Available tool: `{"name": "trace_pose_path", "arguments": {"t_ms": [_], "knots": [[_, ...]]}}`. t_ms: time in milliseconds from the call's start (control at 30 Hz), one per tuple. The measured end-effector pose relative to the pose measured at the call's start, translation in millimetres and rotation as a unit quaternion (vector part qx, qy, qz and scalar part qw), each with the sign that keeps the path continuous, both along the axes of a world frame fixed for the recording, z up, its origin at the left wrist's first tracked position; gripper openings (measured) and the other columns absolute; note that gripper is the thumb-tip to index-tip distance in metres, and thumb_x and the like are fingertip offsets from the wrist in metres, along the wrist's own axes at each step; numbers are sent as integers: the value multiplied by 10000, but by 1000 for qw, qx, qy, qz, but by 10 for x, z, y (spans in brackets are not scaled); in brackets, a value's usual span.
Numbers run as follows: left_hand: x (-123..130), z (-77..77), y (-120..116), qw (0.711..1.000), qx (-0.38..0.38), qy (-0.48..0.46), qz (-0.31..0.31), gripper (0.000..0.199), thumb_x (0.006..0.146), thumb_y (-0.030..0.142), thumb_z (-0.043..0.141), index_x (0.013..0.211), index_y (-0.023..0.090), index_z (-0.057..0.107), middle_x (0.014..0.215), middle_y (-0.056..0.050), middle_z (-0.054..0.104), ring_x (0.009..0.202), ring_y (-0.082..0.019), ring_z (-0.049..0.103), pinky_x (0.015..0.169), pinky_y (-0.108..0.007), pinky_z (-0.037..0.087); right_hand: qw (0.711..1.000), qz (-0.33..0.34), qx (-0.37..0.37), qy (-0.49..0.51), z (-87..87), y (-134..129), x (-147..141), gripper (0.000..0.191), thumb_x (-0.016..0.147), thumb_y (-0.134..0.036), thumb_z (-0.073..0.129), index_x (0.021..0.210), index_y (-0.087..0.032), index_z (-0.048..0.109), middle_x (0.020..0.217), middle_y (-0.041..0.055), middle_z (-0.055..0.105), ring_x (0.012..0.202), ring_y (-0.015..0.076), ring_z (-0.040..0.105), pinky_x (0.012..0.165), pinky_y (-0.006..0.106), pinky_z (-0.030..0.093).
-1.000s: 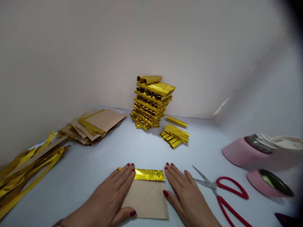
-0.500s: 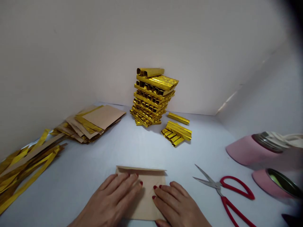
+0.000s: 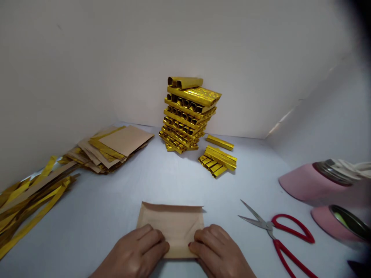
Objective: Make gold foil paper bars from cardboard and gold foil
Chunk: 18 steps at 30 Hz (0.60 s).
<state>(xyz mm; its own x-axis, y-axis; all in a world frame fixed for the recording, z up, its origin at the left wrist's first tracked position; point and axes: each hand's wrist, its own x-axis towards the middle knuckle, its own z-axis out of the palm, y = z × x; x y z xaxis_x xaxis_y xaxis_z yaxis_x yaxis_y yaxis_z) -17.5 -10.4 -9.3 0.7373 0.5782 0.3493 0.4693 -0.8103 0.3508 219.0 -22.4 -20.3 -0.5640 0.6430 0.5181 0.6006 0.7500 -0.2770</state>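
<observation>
Left hand (image 3: 139,251): fingers curled in, closed on the near edge of the brown sheet (image 3: 174,222), toward its left corner; the thumb is hidden from me.
Right hand (image 3: 216,251): closed on the same near edge, toward the right corner, fingers bent; 1 red nail shows.
Brown sheet: on the white tabletop (image 3: 174,183), right in front of the person, between the 2 hands, its far edge folded up a little.
Gold stack (image 3: 188,112): tall, built of shiny tubes in crossed layers, standing near the back wall (image 3: 185,38).
Loose tube (image 3: 220,142): 1, gold, lying just right of the stack's base.
Small gold pile (image 3: 217,161): nearer than that tube, more tubes laid together.
Sheet pile (image 3: 127,143): brown and gold, fanned out to the left.
Gold strips (image 3: 43,208): long, tangled, at the far left.
Scissors (image 3: 269,226): red handles, blades apart, flat to the right of the right hand.
Pink bottle (image 3: 310,183) and pink cup (image 3: 324,222): 2 items at the far right; something green shows inside the cup.
</observation>
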Motion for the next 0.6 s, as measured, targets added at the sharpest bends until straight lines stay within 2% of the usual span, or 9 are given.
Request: {"name": "trace_pose_path", "arguments": {"t_ms": [167,300,433,600], "knots": [[-85,-64,36,994,-102,-17,37,310,1007,225,326,908,201,618,754,-31,631,665,-181,615,556,-262,502,993,-12,-107,39,52,8,84,146,879,-117,508,858,-198,628,760,36,634,681,168,568,616,291,476],[-163,-96,52,981,-176,-27,77,178,968,214,419,1006,249,590,873,-7,663,778,-168,643,674,-263,529,983,-35,-173,52,74,15,107,154,848,-85,515,785,-202,593,774,32,608,714,171,567,635,305,477],[-223,-128,33,980,-164,-37,109,190,962,229,432,1084,295,562,914,18,686,802,-158,667,694,-249,547,978,-64,-194,35,43,23,91,182,881,-104,453,752,-188,550,766,47,579,708,184,550,632,338,478],[-238,-135,5,983,-94,-54,148,242,952,249,422,1171,286,517,952,-8,708,784,-166,696,660,-239,572,980,-105,-168,26,6,15,82,124,871,-118,477,776,-182,524,791,56,555,723,193,537,633,352,480]]}}
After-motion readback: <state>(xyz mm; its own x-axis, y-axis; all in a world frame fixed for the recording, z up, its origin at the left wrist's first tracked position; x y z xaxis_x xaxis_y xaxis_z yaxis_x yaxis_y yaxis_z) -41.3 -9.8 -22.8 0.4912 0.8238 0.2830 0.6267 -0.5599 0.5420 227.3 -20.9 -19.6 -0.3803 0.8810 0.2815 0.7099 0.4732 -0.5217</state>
